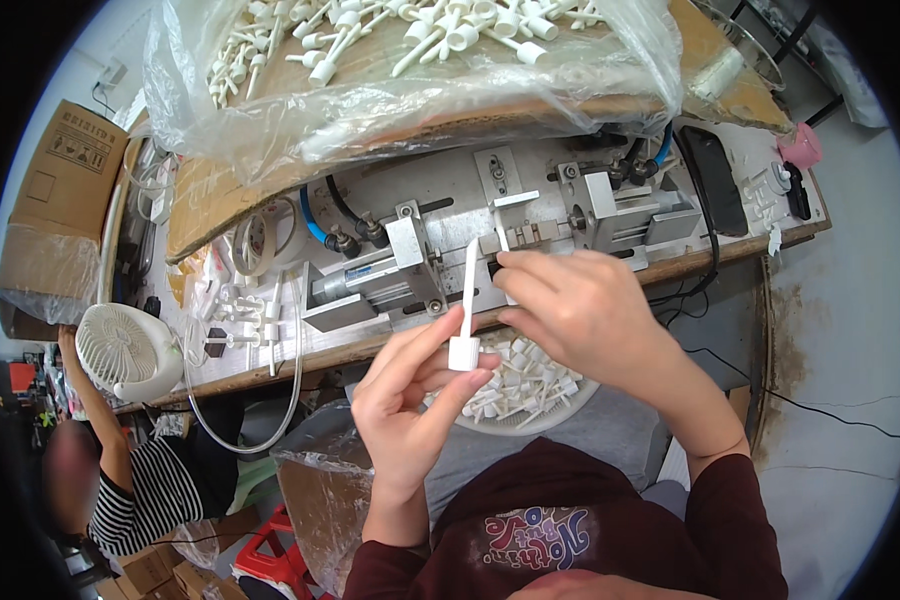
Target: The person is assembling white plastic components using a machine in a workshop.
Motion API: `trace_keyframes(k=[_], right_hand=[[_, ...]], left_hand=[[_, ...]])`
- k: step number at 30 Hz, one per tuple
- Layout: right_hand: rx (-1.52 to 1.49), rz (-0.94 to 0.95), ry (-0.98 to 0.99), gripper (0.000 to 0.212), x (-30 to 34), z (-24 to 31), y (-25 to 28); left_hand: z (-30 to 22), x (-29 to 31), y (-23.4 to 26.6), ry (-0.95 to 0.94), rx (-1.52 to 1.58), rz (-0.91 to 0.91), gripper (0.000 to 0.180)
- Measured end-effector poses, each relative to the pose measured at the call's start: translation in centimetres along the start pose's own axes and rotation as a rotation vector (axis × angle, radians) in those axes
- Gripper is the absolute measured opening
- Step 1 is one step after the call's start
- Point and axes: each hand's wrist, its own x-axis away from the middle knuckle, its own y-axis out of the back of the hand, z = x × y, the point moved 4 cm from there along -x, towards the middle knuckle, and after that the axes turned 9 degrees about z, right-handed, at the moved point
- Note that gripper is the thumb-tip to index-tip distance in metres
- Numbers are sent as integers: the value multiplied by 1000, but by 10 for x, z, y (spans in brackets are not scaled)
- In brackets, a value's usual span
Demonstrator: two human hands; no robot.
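My left hand (pixel 400 405) pinches a white plastic cap with a long flat stem (pixel 464 352), ribbed cap down and stem pointing up. Beside it, my right hand (pixel 595 310) is closed around another white stemmed piece (pixel 501 238); its lower part is mostly hidden by the fingers. That piece stands in front of a small metal holder (pixel 535 233) at the middle of the bench fixture. Metal cylinder clamps flank the holder, one on the left (pixel 410 255) and one on the right (pixel 610 215). Under my hands, a round white basket (pixel 515 431) holds many similar white pieces.
A cardboard sheet with a clear plastic bag (pixel 390 125) full of white stemmed caps covers the back. Left are a tape roll (pixel 255 245), loose caps and a white fan (pixel 130 350). A black phone (pixel 712 180) lies right. Another person in a striped shirt (pixel 160 490) is at far left.
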Motion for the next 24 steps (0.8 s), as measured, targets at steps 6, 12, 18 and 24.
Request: trace_keyframes(k=[6, 12, 18, 24], right_hand=[[125, -473, -5, 14, -61, -46, 67], [254, -139, -376, 40, -144, -110, 51], [198, -40, -532, 46, -151, -115, 37], [138, -338, -158, 28, -125, -120, 43]], left_hand=[[0, -13, -12, -327, -674, -60, 39], [16, -33, -40, -370, -1027, -3, 27], [28, -41, -45, -371, -1158, 21, 24], [24, -46, -41, -328, -1132, 91, 25]])
